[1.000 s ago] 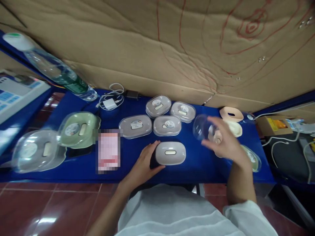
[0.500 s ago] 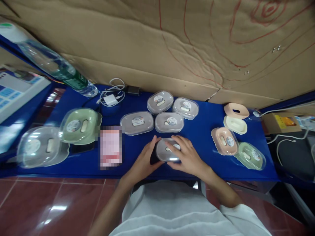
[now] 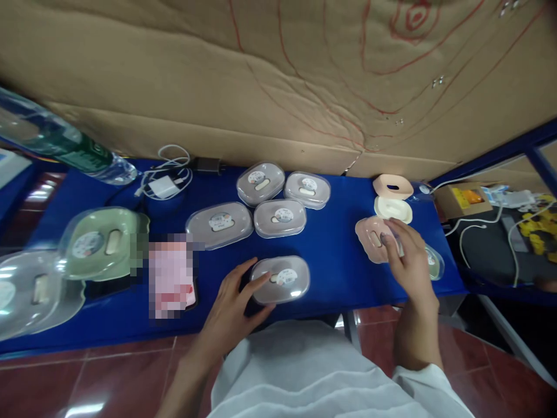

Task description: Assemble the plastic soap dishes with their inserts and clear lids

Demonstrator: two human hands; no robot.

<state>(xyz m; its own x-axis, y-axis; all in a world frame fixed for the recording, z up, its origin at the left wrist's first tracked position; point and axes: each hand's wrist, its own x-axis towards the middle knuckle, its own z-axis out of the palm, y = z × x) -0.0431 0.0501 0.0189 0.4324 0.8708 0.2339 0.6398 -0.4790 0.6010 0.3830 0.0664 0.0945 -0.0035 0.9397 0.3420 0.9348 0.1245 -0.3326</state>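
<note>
Left hand (image 3: 239, 299) spread open palm-down, right hand (image 3: 404, 249) reaching outward, fingers bent

- Moderate, diffuse light, with soft shadows.
- Small white glare on the clear lid (image 3: 281, 280) beside the left hand (image 3: 232, 302); brighter glare on the floor (image 3: 130, 371), lower left.
- Right hand (image 3: 409, 258) slightly blurred.
- Pixelated patch (image 3: 172, 276) left of the left hand.
- Far-left edge stretched.

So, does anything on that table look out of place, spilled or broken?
No spill or breakage shows. The odd one is the peach box at the back right: it has no clear cover and its slot is dark, whereas the gray box by the left hand is covered, with a pale slot.
</note>
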